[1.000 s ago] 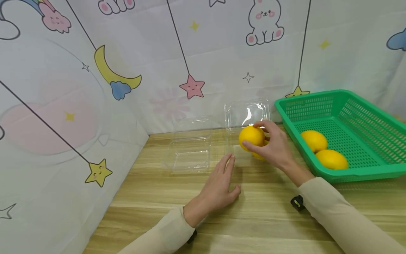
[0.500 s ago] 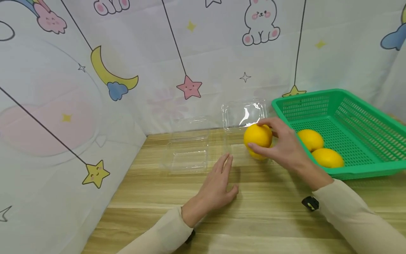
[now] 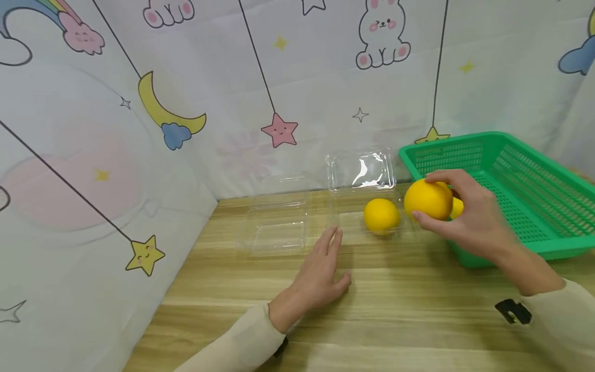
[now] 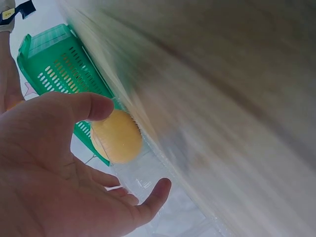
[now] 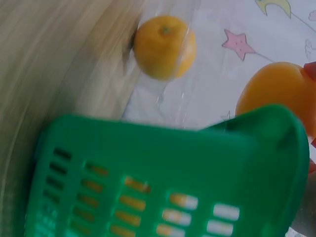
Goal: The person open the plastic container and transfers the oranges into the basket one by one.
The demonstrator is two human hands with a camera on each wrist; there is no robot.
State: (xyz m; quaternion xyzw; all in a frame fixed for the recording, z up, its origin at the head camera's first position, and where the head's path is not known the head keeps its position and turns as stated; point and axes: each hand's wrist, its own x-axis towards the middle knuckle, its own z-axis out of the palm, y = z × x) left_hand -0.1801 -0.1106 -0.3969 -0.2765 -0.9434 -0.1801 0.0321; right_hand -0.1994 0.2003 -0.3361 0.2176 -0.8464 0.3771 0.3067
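My right hand (image 3: 481, 225) holds an orange (image 3: 427, 200) between thumb and fingers, raised near the left rim of the green basket (image 3: 558, 247). A second orange (image 3: 381, 216) sits in the right-hand clear plastic box (image 3: 344, 178), whose lid stands up against the wall cloth. My left hand (image 3: 318, 276) is low over the table with its fingers extended, fingertips by the near left corner of that box. The left wrist view shows nothing in the left palm (image 4: 54, 168); whether the fingertips touch the plastic I cannot tell.
Another clear box (image 3: 279, 235), lid raised, stands to the left. Part of an orange (image 3: 457, 207) shows in the basket behind my right hand; the hand hides more of the basket. A printed cloth (image 3: 307, 93) backs the wooden table (image 3: 372, 320).
My right hand has moved right with its orange, from above the right-hand box to the basket's edge. The boxed orange is now in full sight. My left hand stays put.
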